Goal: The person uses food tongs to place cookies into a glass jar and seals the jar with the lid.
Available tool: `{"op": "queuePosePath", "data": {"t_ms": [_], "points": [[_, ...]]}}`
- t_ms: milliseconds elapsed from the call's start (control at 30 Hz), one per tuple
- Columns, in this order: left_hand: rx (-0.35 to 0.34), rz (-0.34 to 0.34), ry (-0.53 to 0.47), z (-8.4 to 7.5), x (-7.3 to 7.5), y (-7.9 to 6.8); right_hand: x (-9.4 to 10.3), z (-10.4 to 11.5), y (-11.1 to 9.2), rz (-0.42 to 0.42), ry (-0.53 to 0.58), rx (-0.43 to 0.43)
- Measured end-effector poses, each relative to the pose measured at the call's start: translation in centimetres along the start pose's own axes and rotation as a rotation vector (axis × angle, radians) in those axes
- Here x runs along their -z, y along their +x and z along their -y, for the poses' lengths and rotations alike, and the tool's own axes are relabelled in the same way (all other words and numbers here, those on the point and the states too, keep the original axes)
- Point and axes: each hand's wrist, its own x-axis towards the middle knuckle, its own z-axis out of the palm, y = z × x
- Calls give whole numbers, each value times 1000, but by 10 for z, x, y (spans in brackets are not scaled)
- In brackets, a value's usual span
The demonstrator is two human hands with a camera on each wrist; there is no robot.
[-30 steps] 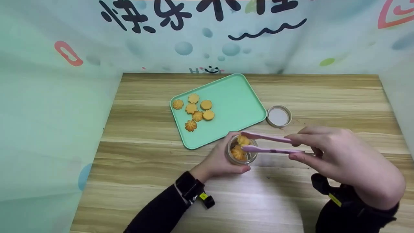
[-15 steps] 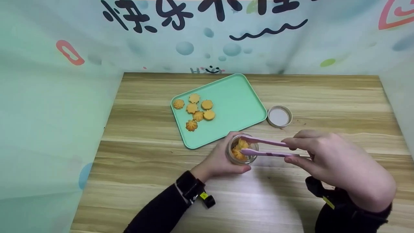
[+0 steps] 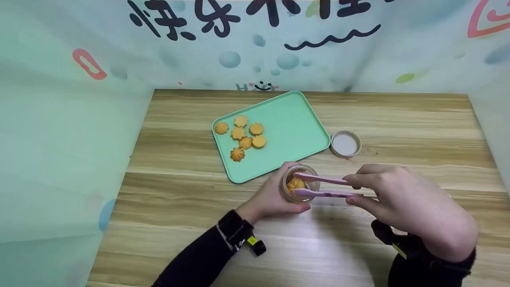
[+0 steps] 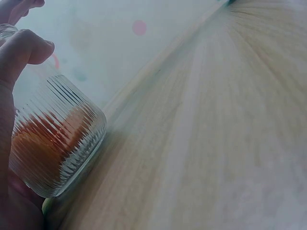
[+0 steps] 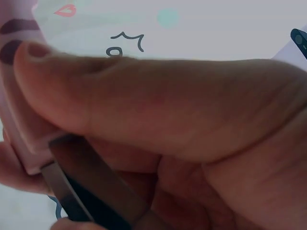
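My left hand (image 3: 269, 195) grips a clear glass jar (image 4: 76, 124) with ribbed walls, its mouth facing up toward the head camera. Golden cookies (image 3: 295, 184) lie inside; in the left wrist view they show through the glass near the bottom. Between thumb and fingers, my right hand (image 3: 410, 203) holds pink tongs (image 3: 326, 194) with metal arms, seen close up in the right wrist view. Both tong tips are over or inside the jar's mouth, spread apart. Whether they touch a cookie I cannot tell.
Behind the jar lies a green tray (image 3: 291, 123) with several cookies (image 3: 238, 154) on its left part. A round lid (image 3: 346, 144) sits by the tray's right corner on the wooden table (image 3: 171, 223). Printed cloth (image 3: 338, 67) hangs along the back.
The right hand and tongs have moved left and slightly toward the person. A cookie between the tong tips at the jar's mouth has gone down into the jar, and the tips have spread.
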Motion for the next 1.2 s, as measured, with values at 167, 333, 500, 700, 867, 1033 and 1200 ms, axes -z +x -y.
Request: {"op": "queuePosePath", "data": {"t_ms": [167,333,500,700,867,1033,1200], "points": [[-3,1,-5,2,0,1,-1,1,2,12,-1,-9],[-11,7,-3,2,1,1,0,3,4,19,-6,-14],[-27,17,-1,1,1,2,-1,3,4,18,5,-25],[-27,18,-15,1,0,2,-1,1,3,5,26,-17],[-30,22,-32,1,-1,2,1,-1,0,-5,29,-14],[-45,26,-27,2,0,2,1,0,-1,-37,20,25],[-56,27,-21,2,1,2,1,1,-3,-97,13,58]]}}
